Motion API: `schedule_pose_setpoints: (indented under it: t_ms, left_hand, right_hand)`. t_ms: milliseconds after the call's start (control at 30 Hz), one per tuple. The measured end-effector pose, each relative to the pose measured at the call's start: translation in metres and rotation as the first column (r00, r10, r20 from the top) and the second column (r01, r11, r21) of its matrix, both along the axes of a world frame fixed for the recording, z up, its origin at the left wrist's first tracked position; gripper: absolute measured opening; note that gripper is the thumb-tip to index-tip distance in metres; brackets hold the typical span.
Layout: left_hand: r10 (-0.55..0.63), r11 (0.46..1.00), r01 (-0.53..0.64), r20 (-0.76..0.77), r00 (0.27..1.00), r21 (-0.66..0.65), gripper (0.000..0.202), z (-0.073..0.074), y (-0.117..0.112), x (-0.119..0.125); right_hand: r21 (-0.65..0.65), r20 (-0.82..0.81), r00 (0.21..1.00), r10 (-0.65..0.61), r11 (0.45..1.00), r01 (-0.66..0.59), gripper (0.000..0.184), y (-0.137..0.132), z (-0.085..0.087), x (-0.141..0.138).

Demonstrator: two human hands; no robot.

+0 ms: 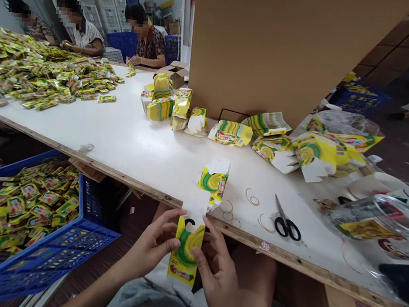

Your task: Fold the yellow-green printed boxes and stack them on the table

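Over my lap, in front of the table's edge, I hold a yellow and green cardboard box point(188, 250) between both hands. Its white top flap stands up, and a dark curved opening shows below that flap. My left hand point(159, 239) grips the box's left side, thumb on the printed front. From the right, my right hand point(216, 261) holds the other side, its thumb also on the front. Just beyond, on the table, lies a small stack of similar flat boxes point(214, 181).
Black-handled scissors point(287, 224) and several rubber bands point(253, 198) lie to the right. Box bundles point(231, 133) line the cardboard partition point(267, 52). A blue crate point(97, 235) of small packets stands at left, below a packet heap point(44, 71). Several people sit across the table.
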State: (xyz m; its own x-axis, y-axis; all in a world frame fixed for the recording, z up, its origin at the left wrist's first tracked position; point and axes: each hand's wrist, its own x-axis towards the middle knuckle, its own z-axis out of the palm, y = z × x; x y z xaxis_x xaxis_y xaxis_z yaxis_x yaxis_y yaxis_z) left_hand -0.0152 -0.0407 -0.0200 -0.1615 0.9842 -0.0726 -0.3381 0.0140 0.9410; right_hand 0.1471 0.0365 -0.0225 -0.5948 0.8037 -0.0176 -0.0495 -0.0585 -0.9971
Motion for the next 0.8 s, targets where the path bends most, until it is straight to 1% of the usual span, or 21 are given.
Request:
schedule_pose_setpoints:
  t_ms: [100, 167, 200, 267, 300, 333, 367, 433, 500, 567, 633, 700, 800]
  left_hand:
    - [-0.094, 0.995, 0.095, 0.117, 0.989, -0.009, 0.039, 0.003, -0.001, -0.003]
    - [-0.119, 0.992, 0.122, 0.160, 0.980, -0.013, 0.037, 0.005, -0.002, -0.002]
    - [-0.122, 0.992, 0.126, 0.169, 0.978, -0.015, 0.042, 0.006, -0.002, -0.001]
    - [-0.124, 0.992, 0.128, 0.177, 0.976, -0.014, 0.061, 0.007, -0.002, 0.000]
    - [-0.132, 0.991, 0.136, 0.171, 0.976, -0.016, 0.069, 0.007, -0.002, 0.000]
    - [-0.145, 0.988, 0.150, 0.157, 0.977, -0.024, 0.072, 0.006, -0.002, -0.001]
    - [-0.157, 0.986, 0.163, 0.136, 0.978, -0.037, 0.069, 0.005, -0.001, -0.001]
    - [-0.151, 0.986, 0.156, 0.081, 0.985, -0.061, 0.053, 0.002, 0.000, -0.003]
    - [-0.097, 0.993, 0.097, 0.009, 0.995, -0.069, 0.042, 0.000, 0.001, -0.004]
    - [-0.042, 0.997, 0.036, -0.079, 0.996, -0.072, 0.041, -0.001, 0.002, -0.003]
    - [-0.034, 0.996, 0.021, -0.151, 0.988, -0.085, 0.043, 0.000, 0.002, -0.001]
    - [-0.068, 0.995, 0.054, -0.156, 0.985, -0.089, 0.045, 0.003, 0.001, 0.001]
    - [-0.128, 0.990, 0.121, -0.102, 0.987, -0.072, 0.047, 0.006, 0.000, 0.002]
  right_hand:
    - [0.034, 0.031, 0.996, 0.084, 0.996, -0.085, 0.029, 0.010, 0.008, 0.005]
    - [0.096, 0.068, 0.995, 0.073, 0.992, -0.079, 0.017, 0.015, 0.012, 0.007]
    - [0.130, 0.084, 0.995, 0.052, 0.990, -0.063, 0.016, 0.016, 0.013, 0.007]
    - [0.182, 0.096, 0.995, 0.001, 0.983, -0.019, 0.017, 0.017, 0.012, 0.005]
    - [0.189, 0.085, 0.996, -0.031, 0.982, 0.015, 0.015, 0.016, 0.010, 0.005]
    - [0.177, 0.065, 0.996, -0.066, 0.983, 0.053, 0.011, 0.016, 0.008, 0.004]
    - [0.156, 0.040, 0.994, -0.103, 0.983, 0.095, 0.013, 0.015, 0.005, 0.004]
    - [0.141, 0.008, 0.987, -0.161, 0.977, 0.159, 0.024, 0.014, 0.000, 0.005]
    - [0.185, 0.013, 0.989, -0.146, 0.973, 0.141, 0.024, 0.015, -0.001, 0.007]
    - [0.208, 0.072, 0.994, -0.083, 0.976, 0.066, 0.026, 0.017, 0.000, 0.008]
    - [0.170, 0.161, 0.986, -0.040, 0.985, 0.012, 0.030, 0.017, 0.003, 0.007]
    - [0.153, 0.251, 0.967, -0.050, 0.988, 0.012, 0.034, 0.016, 0.003, 0.004]
    - [0.209, 0.316, 0.944, -0.092, 0.978, 0.025, 0.031, 0.014, 0.001, 0.000]
